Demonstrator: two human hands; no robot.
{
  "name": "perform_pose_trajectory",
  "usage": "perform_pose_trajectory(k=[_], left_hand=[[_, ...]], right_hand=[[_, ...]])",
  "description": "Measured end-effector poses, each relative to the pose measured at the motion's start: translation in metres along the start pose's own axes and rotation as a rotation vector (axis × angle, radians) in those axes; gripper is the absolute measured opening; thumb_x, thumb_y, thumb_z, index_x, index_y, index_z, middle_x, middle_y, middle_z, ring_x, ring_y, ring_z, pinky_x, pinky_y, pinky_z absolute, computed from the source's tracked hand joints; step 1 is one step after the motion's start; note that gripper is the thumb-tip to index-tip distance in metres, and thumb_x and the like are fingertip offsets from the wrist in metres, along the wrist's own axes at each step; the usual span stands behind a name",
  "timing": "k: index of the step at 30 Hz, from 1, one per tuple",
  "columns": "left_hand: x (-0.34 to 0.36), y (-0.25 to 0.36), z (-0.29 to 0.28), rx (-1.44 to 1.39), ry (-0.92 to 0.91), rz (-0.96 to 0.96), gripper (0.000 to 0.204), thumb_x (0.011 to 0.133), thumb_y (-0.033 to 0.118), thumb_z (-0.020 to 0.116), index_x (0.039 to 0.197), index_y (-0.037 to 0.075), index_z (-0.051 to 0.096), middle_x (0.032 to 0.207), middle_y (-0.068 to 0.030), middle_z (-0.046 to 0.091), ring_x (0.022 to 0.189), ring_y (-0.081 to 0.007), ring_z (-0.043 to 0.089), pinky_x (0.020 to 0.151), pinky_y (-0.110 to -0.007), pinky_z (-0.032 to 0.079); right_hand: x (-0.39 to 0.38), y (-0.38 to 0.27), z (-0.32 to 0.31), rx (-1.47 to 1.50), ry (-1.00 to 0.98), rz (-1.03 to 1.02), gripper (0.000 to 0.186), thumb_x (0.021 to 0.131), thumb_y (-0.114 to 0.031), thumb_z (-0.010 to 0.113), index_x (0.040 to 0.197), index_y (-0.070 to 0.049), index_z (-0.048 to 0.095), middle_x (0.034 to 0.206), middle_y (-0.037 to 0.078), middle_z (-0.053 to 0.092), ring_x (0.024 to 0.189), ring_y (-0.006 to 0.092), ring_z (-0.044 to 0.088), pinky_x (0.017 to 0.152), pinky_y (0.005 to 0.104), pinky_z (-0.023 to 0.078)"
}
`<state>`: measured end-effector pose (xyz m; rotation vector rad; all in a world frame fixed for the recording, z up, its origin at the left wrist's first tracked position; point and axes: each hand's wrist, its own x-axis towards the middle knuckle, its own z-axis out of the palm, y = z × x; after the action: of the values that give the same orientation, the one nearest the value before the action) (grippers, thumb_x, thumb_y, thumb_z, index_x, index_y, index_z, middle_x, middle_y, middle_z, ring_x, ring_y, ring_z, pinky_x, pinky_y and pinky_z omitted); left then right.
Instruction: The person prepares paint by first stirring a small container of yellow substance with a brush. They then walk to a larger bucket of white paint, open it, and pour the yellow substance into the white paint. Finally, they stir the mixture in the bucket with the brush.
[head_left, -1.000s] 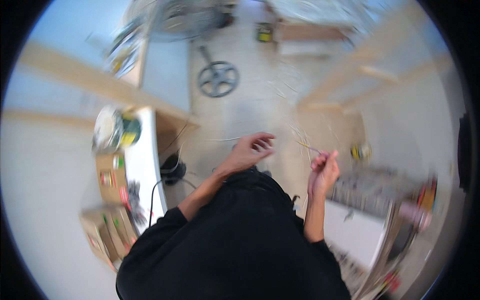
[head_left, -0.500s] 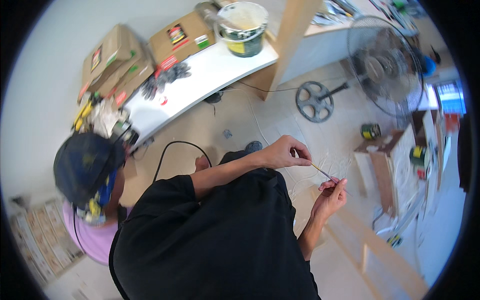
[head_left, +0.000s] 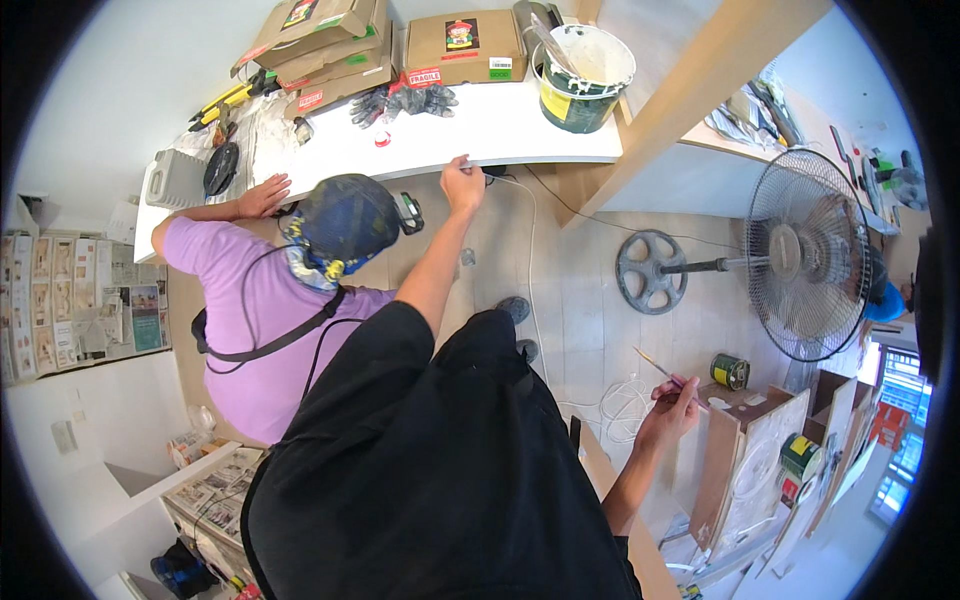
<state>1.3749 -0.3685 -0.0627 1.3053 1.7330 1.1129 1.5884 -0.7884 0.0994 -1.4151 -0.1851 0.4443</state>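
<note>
one brush (head_left: 658,367) sits pinched in the fingers of the right hand (head_left: 672,412) above the floor (head_left: 585,265), while the left hand (head_left: 462,186) curls at the surface (head_left: 500,128), hold unclear, seemingly a steadying step whose next move calls for balance.

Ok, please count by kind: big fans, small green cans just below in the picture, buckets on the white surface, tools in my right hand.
Big fan: 1
Small green cans: 2
Bucket: 1
Thin brush-like tool: 1
Total: 5
</note>
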Motion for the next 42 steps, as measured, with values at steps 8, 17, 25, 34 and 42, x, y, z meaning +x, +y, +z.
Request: perform_pose_trajectory(k=[8,17,25,34,42], left_hand=[[0.154,-0.042,-0.025,0.575,0.539,-0.337,0.081,0.075,0.022,0.078,0.139,-0.003,0.036,0.133,-0.0295,0.039,0.122,-0.0437,0.045,0.1,-0.05,0.046],[0.204,-0.082,-0.041,0.663,0.518,-0.454,0.058,0.079,0.041,0.077,0.111,-0.006,0.063,0.119,-0.0265,0.055,0.115,-0.0397,0.052,0.094,-0.051,0.048],[0.222,-0.121,-0.058,0.791,0.505,-0.091,0.047,0.075,0.048,0.078,0.087,0.002,0.074,0.08,-0.0188,0.07,0.069,-0.0344,0.068,0.062,-0.048,0.058],[0.116,-0.061,-0.015,0.478,0.372,0.125,0.049,0.075,0.039,0.084,0.099,-0.003,0.072,0.098,-0.0217,0.062,0.085,-0.0324,0.064,0.073,-0.044,0.054],[-0.078,0.034,0.082,0.4,0.053,0.279,0.037,0.077,0.024,0.086,0.099,0.0,0.069,0.094,-0.0143,0.063,0.083,-0.0215,0.063,0.075,-0.036,0.054]], right_hand=[[-0.008,0.002,0.002,-0.13,0.031,0.124,0.039,0.104,-0.031,0.055,0.088,0.003,0.064,0.065,0.006,0.058,0.059,0.012,0.054,0.054,0.0255,0.041],[0.006,0.005,0.019,-0.216,0.118,0.166,0.041,0.105,-0.029,0.052,0.085,0.006,0.065,0.069,0.009,0.061,0.059,0.013,0.055,0.058,0.0263,0.044],[0.023,0.018,0.02,-0.112,0.24,0.161,0.042,0.105,-0.027,0.053,0.083,0.007,0.065,0.071,0.01,0.064,0.059,0.0138,0.057,0.058,0.0271,0.045],[0.034,0.028,-0.014,-0.005,0.314,0.153,0.041,0.105,-0.027,0.054,0.084,0.007,0.066,0.072,0.01,0.065,0.057,0.014,0.058,0.056,0.0269,0.047],[0.088,0.042,-0.09,0.087,0.324,0.174,0.041,0.105,-0.03,0.054,0.087,0.006,0.067,0.071,0.01,0.066,0.058,0.0138,0.06,0.056,0.0265,0.046]])
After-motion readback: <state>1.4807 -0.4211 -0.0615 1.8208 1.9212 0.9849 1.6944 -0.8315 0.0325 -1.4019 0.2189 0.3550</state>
